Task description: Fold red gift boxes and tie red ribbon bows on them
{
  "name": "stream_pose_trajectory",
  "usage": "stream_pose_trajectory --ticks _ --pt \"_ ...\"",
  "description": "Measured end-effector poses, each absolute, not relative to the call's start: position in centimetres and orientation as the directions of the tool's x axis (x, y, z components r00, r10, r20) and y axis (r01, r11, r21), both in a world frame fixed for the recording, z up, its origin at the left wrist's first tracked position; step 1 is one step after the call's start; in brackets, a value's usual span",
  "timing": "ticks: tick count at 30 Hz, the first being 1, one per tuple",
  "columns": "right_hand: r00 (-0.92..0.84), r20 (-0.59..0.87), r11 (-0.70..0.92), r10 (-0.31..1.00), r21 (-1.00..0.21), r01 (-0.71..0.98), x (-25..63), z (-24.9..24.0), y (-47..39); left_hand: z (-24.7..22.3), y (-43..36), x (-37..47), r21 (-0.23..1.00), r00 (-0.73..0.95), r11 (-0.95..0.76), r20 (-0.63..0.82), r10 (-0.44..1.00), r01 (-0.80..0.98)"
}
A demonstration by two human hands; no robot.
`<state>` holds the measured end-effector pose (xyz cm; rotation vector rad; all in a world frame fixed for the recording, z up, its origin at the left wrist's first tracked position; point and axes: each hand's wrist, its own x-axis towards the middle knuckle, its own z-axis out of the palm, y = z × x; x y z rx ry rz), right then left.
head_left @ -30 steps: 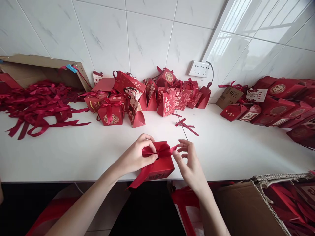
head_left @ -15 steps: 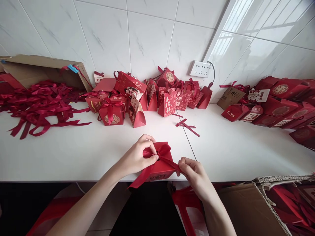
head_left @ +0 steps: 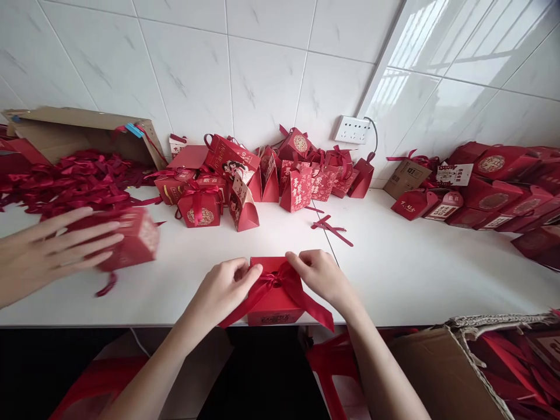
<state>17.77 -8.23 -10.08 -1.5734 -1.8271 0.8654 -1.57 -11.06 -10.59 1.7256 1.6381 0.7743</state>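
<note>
Pinching a red ribbon bow (head_left: pixel 275 280) from both sides: left hand (head_left: pixel 227 289) with thumb and forefinger nearly closed on its left part, other fingers curled; right hand (head_left: pixel 324 274) likewise closed on the upper right part. Bow sits on top of a red gift box (head_left: pixel 275 302), upright at the near edge of the white table (head_left: pixel 184 291), ribbon tails hanging either side. To the left, another person's hand (head_left: pixel 65 248), fingers spread, at a blurred red box (head_left: pixel 137 238); contact unclear. Behind: ribbon pile (head_left: pixel 83 181) by an open carton (head_left: pixel 87 119), decorated boxes (head_left: pixel 199 207) along the tiled wall (head_left: pixel 266 76), loose ribbon strips (head_left: pixel 332 227) nearer.
</note>
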Motion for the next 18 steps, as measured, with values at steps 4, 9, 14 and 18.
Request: stream_pose_trajectory --ticks 4,9,14,18 --pt "-0.186 0.089 0.166 0.978 -0.876 0.454 18.3 -11.8 -9.8 -11.9 -11.9 -1.1 0.855 0.033 -0.09 0.085 0.996 0.511" --pt "-0.109 0.127 0.149 0.986 -0.964 0.219 18.6 -13.6 -11.7 -13.5 -12.5 -0.3 0.902 -0.037 -0.137 0.167 0.985 0.41" --pt "-0.025 0.158 0.16 0.987 -0.976 0.149 17.8 -14.5 -11.8 -14.1 -12.5 0.4 0.931 -0.06 -0.136 0.166 0.984 0.338" --pt "-0.014 0.188 0.188 0.982 -0.974 0.127 18.2 -15.4 -11.5 -14.3 -12.3 0.3 0.95 -0.078 -0.128 0.156 0.985 0.286"
